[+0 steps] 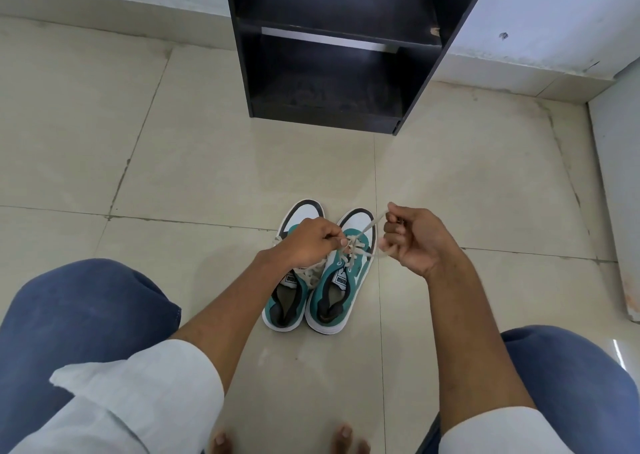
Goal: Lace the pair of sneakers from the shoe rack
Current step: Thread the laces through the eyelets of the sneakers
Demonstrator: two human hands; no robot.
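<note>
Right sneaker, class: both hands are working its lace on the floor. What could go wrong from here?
1. The right hand draws the lace up and sideways; a hard pull may drag the right sneaker across the smooth tiled floor, as nothing pins it.
2. The left hand pinches at the crossings; if its fingers slip, the lacing may loosen.
3. The left sneaker, touching alongside, may get knocked.

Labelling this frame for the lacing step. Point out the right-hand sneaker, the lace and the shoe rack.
right-hand sneaker [343, 303]: head view, on its teal heel collar.
lace [370, 224]: head view, on the strand running up to the right hand [417, 238].
shoe rack [332, 114]: head view, on its bottom shelf edge.
</note>
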